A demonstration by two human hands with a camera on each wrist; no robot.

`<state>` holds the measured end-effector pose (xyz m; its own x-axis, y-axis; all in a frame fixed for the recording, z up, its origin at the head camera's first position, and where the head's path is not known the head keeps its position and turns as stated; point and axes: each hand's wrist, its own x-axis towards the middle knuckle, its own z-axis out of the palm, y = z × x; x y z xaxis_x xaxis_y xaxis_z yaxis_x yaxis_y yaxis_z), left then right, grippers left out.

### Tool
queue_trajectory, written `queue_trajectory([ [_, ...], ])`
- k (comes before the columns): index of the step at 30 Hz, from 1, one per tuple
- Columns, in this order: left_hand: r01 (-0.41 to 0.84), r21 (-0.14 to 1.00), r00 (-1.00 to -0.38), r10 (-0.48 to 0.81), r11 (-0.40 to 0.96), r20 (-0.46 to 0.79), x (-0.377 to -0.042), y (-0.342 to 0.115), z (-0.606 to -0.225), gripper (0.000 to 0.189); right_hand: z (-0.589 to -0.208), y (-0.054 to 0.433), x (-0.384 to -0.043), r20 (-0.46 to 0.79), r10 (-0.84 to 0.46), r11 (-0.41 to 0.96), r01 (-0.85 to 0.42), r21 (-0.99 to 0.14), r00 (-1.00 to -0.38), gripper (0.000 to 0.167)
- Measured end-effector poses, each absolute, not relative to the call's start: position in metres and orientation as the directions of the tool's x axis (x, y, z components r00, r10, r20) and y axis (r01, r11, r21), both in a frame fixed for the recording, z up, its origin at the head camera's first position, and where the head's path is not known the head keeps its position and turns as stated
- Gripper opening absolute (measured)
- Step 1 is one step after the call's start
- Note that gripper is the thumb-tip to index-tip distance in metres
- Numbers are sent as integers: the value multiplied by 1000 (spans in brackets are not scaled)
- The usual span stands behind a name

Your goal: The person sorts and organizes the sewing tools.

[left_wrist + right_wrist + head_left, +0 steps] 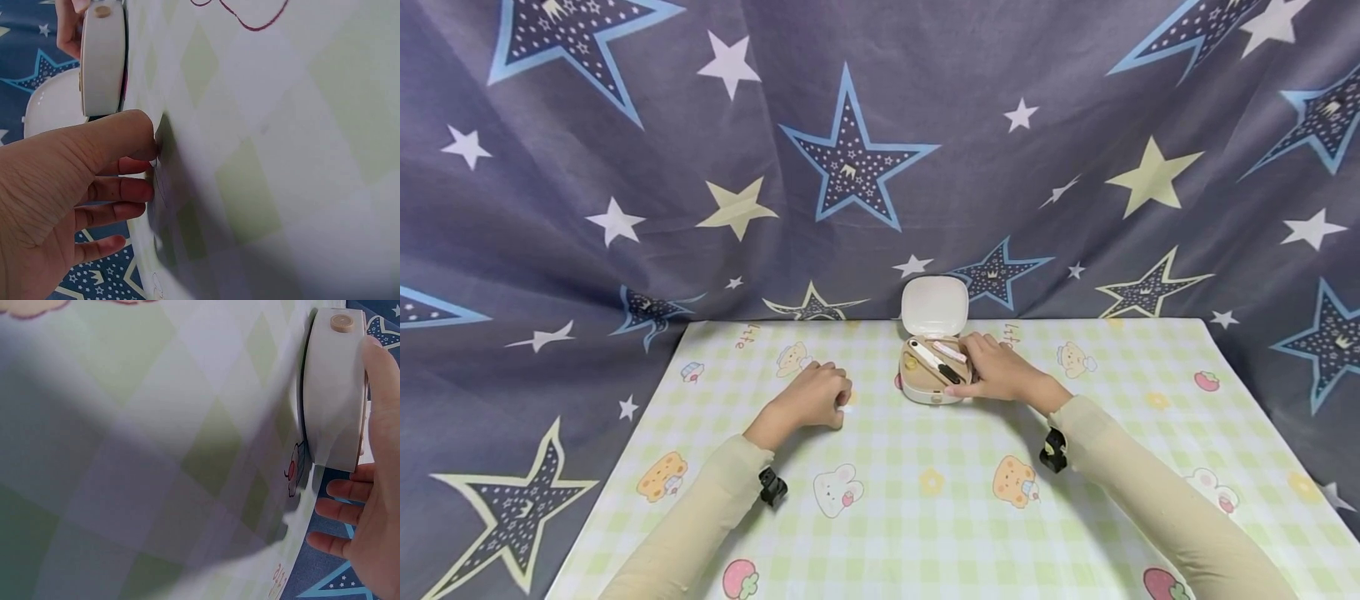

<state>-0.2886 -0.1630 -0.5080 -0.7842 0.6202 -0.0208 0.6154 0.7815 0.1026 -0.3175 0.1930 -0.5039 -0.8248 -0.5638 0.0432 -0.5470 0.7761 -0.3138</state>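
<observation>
A small white case [919,394] with a tan inner tray sits near the table's far edge, its white lid [935,306] raised. In the tray lie a slim white tool with a black end [934,360], a pink-and-white stick [950,351] and a small yellow round thing [912,363]. My right hand [1006,372] holds the case's right side, thumb at the front rim and fingers toward the back corner. Left of the case, my left hand [815,395] is low over the tablecloth with loosely bent fingers; the left wrist view shows nothing held in it.
A checked green-and-white tablecloth [880,517] with cartoon prints covers the table. Behind it hangs a dark curtain [970,192] with stars, close to the raised lid. Black wrist cameras sit on the left sleeve [700,508] and right sleeve [1157,500].
</observation>
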Motion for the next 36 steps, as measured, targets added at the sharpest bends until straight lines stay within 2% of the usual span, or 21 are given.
queue_trajectory([
  [27, 634, 89, -772, 636, 768, 5, -290, -166, -510, 18, -505, 192, -317, 46, -572, 771, -557, -309, -819, 86],
  [36, 669, 63, -743, 664, 741, 78, -295, -158, -501, 17, -503, 191, -316, 47, -575, 771, -560, -302, -817, 86],
])
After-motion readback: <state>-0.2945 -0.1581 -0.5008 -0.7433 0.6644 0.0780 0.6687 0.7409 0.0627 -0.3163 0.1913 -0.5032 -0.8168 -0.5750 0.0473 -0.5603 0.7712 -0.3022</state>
